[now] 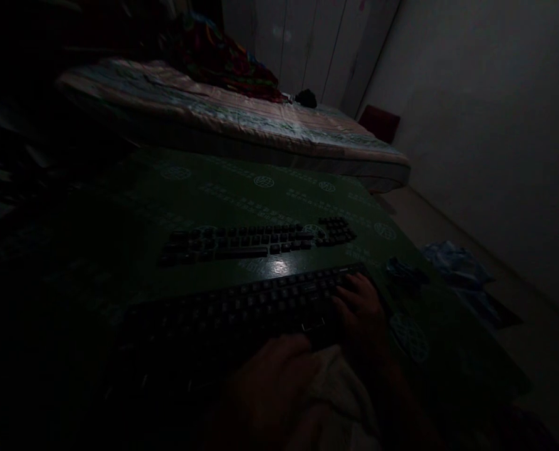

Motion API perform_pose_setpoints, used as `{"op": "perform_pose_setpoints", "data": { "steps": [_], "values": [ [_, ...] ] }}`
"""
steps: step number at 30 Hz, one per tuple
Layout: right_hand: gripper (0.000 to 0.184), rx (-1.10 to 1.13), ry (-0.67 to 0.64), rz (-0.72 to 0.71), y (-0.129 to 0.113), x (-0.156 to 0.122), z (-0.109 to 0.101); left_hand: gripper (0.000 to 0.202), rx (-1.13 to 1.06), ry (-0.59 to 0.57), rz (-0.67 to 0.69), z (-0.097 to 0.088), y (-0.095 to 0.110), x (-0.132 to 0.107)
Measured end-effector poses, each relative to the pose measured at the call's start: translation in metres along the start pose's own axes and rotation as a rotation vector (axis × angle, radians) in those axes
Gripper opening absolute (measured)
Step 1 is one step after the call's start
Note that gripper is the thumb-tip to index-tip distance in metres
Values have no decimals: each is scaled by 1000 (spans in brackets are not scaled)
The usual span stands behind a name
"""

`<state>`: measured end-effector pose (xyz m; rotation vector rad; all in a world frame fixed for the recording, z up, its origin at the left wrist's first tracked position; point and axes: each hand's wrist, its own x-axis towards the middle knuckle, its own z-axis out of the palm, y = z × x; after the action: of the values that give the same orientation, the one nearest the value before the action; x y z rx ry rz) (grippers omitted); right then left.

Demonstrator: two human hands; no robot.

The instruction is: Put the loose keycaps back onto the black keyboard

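The right hand (361, 313) lies spread on the right end of the keyboard (242, 307), seemingly steadying it for a careful next move, while the left hand (265, 382), grip unclear in the dark, touches a cloth (338, 388) just before the keyboard.

Very dim all over, left side sunk in near-black, faint grey light on the far wall (477, 125) and bed (242, 119), one small glare spot on the green surface (279, 267), keyboard (242, 307) keys barely readable, grainy and soft, lines bowed toward the edges
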<state>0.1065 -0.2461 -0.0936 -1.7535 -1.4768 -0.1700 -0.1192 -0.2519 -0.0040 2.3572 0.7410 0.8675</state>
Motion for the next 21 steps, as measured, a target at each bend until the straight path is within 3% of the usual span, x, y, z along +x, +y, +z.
{"op": "perform_pose_setpoints", "data": {
  "steps": [2,5,9,14,21],
  "values": [
    [20,-6,-1,-9,1,0,0,33,202,49,110,9,-15,16],
    [21,-18,-9,-4,1,0,0,39,376,-110,155,25,-38,46],
    [21,-42,-7,-7,1,-1,0,46,399,-281,143,40,-58,74],
    [19,-28,-5,12,-1,0,0,48,401,-304,227,49,-67,84],
    [22,-33,-34,10,-1,0,-2,43,422,-267,236,53,-69,84]
  ]
}}
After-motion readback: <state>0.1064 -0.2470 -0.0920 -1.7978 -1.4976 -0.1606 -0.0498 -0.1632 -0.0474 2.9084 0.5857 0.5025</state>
